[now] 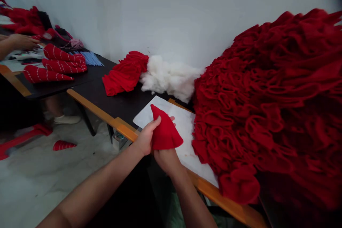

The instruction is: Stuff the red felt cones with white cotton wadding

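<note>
From where I stand, the head camera looks down past two bare forearms to a long table. The person's left hand (145, 138) and right hand (166, 160) are close together, clamped on a cone of red cloth (166, 131). The left hand grips its side, with the thumb across the front and a fingertip (173, 118) showing behind the point, while the right hand holds the wide base from below. The cone stands point up, held just above a white sheet (185, 124) that lies on the table's edge.

To the right of the hands, a huge heap of ruffled red cloth (253, 114) covers the end of the white sheet. Ahead, a mass of white stuffing (167, 77) lies on the dark tabletop (91, 105), touching a folded stack of red cloth (125, 73).

Further left are three red cones with white stripes (57, 65), lying beside a bundle of pale blue strips (91, 58). Past them, a co-worker's hand (24, 41) rests at the far table, near a pile of red pieces (24, 21). Another striped red piece (63, 145) lies on the floor.
</note>
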A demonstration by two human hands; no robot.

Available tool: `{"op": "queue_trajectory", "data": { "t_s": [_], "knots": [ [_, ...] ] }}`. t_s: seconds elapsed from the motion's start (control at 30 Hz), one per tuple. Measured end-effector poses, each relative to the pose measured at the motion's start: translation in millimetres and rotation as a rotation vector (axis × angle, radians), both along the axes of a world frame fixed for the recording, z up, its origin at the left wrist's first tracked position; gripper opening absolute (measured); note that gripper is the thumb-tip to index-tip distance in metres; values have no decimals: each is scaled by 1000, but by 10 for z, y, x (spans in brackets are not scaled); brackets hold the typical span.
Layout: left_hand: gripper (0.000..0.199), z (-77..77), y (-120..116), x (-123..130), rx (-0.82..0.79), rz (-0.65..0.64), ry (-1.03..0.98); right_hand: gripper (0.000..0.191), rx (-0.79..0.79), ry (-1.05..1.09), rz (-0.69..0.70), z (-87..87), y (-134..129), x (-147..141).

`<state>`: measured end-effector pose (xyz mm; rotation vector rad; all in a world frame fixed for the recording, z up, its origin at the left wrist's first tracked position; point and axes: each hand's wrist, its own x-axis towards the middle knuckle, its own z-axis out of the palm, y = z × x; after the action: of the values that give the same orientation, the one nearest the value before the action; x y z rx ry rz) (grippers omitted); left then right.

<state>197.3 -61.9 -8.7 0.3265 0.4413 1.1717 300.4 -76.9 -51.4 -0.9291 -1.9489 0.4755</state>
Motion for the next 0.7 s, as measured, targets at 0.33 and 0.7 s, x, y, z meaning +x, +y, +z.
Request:
{"op": "queue_trajectory", "data": {
  "t_s": [0.33,0.7],
  "knots": [
    [29,-20,146,-106,-7,76,-49,66,243,-137,-88,130,-73,-67],
    [31,-25,80,-97,-29,54,23,27,-172,186,-176,233,-45,-12]
  ]
}}
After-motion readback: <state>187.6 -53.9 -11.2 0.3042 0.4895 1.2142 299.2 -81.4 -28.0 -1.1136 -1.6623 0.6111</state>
